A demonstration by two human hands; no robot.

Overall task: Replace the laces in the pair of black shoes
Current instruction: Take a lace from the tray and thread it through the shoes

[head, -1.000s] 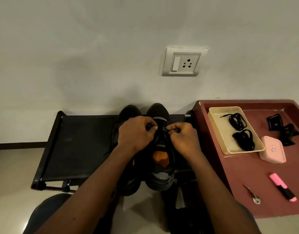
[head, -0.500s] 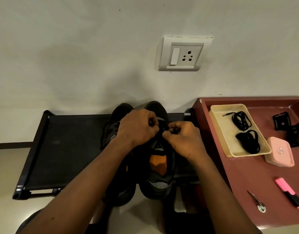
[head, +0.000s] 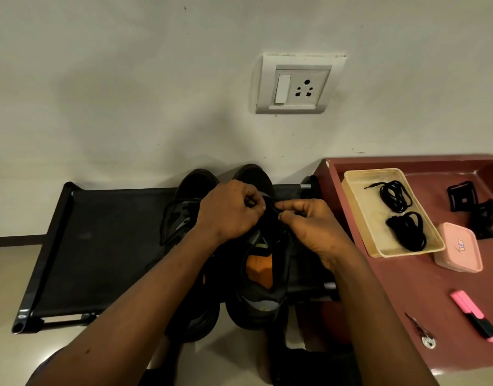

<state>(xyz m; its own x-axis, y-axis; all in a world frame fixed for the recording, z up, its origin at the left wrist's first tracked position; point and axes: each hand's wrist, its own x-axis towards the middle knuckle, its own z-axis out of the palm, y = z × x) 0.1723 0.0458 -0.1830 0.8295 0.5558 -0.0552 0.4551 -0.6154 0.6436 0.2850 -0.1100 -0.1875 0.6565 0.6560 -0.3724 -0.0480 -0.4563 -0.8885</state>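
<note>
**Soft lace, small pinch**

The black shoes [head: 196, 183] stand side by side on the black rack [head: 100, 232], toes to the wall. The left hand [head: 228, 215] and the right hand [head: 315, 229] meet over the shoe nearer the brown worktop [head: 406, 296]. Both hands pinch its thin lace [head: 271, 208] near the top holes. The lace looks soft, light and floppy, so I think it is best held close to its stiff tip. Two coiled laces [head: 395, 196] lie in the yellow tray [head: 359, 218].

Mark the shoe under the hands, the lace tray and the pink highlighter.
black shoe [head: 256, 305], head view, grey heel.
yellow tray [head: 373, 215], head view, bare floor.
pink highlighter [head: 468, 308], head view, pink barrel.
</note>
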